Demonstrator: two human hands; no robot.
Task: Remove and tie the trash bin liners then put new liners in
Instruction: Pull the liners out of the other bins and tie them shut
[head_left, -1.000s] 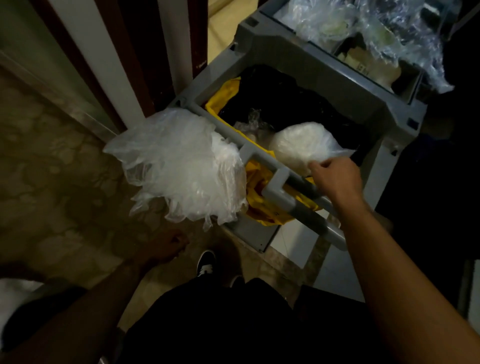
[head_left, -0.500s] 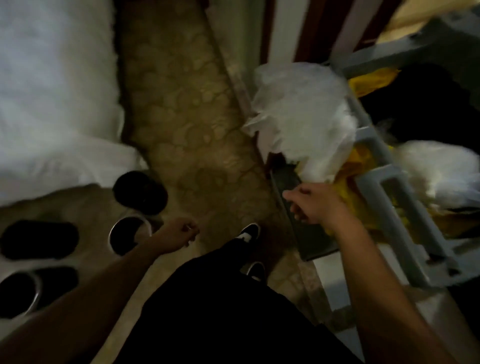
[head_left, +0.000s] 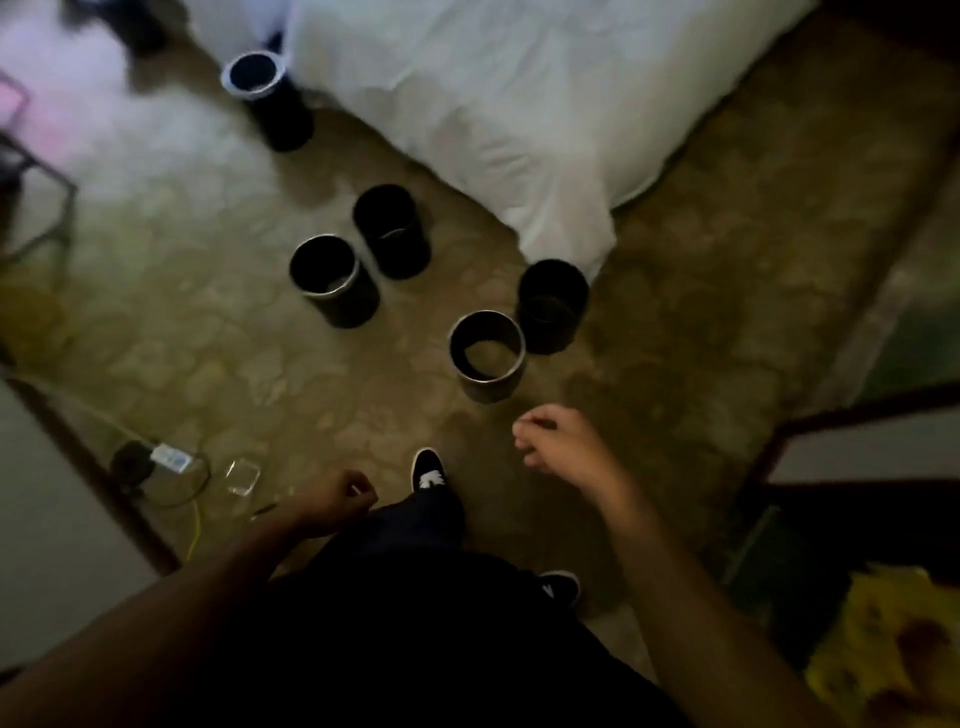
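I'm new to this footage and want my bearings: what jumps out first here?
Five dark round bins stand on the brown floor: the nearest bin just ahead of the right hand, the farthest bin at top left beside the white bedding. That bedding fills the top right. The right hand and the left hand both hang empty.
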